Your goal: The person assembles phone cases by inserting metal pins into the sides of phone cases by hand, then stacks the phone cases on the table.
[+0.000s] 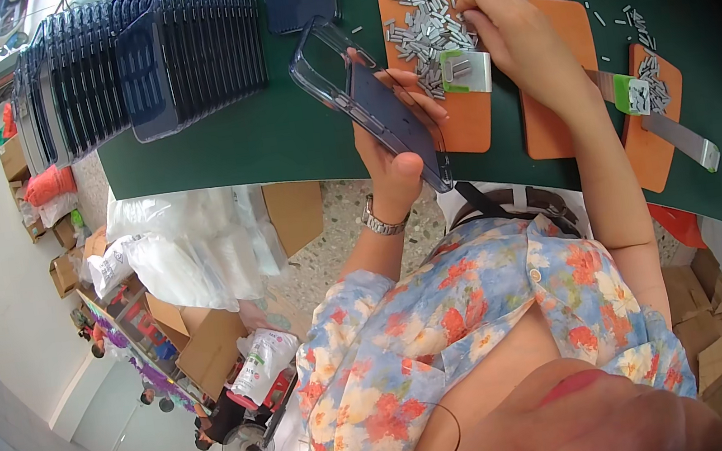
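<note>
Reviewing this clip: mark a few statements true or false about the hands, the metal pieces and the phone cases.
1. The left hand has a translucent phone case in its grip. True.
2. The wristwatch is on the right wrist. False: the wristwatch is on the left hand's wrist.
3. The right hand is at the pile of small metal pieces. True.
4. The row of phone cases is right of both hands. False: the row of phone cases is to their left.
5. The tabletop is green. True.
</note>
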Demonstrator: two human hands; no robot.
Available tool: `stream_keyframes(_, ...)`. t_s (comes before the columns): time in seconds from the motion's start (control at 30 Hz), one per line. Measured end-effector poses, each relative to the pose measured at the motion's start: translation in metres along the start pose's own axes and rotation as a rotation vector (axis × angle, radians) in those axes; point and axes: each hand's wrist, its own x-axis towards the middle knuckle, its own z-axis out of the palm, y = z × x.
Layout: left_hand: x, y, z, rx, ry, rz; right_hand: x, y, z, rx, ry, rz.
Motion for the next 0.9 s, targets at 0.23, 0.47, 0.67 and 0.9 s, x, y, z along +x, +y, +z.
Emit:
stream_keyframes(0.23, 0.0, 0.001, 0.001, 0.029, 0.038, -0.025, -0.022, 0.008, 0.0, -0.059, 0.111, 0.012)
stream_keyframes(0.47, 0.003, 0.015, 0.005, 0.267, 0.111, 0.048, -0.034, -0.001, -0.005, -0.136, 0.081, -0.02)
stream_keyframes(0.67, 0.012, 0.008, -0.003, 0.269, 0.042, -0.079, -0.024, 0.008, 0.004, -0.22, 0.096, -0.084)
stream_keyframes(0.9, 0.03, 0.003, 0.01, 0.117, -0.009, -0.105, -0.016, 0.004, 0.007, -0.199, 0.106, -0.061)
